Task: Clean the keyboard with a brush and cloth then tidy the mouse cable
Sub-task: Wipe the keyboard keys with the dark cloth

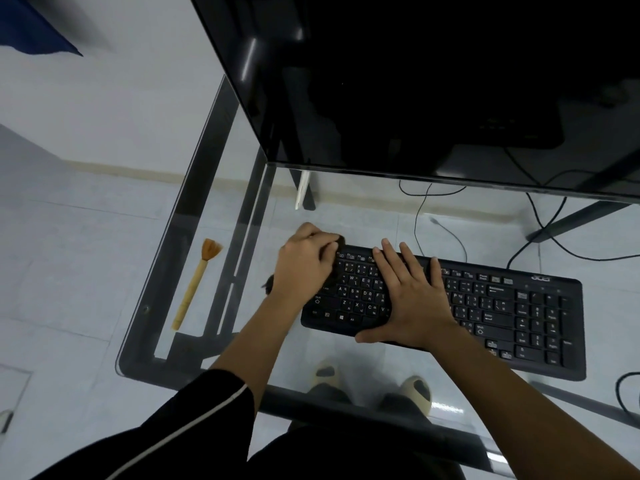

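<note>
A black keyboard (502, 306) lies across the glass desk (207, 209). My left hand (304, 261) grips a dark cloth (268, 284) at the keyboard's upper left corner; only small bits of the cloth show past the fingers and wrist. My right hand (412, 292) lies flat on the keys left of the middle, fingers spread, thumb at the front edge. A wooden brush (197, 282) with orange bristles rests on the glass to the left, apart from both hands. The mouse is out of sight.
A large black monitor (433, 81) looms over the back of the desk. Thin black cables (446, 230) run behind the keyboard and another cable (623, 389) loops at the right edge. Through the glass I see the dark frame, tiled floor and my feet (415, 389).
</note>
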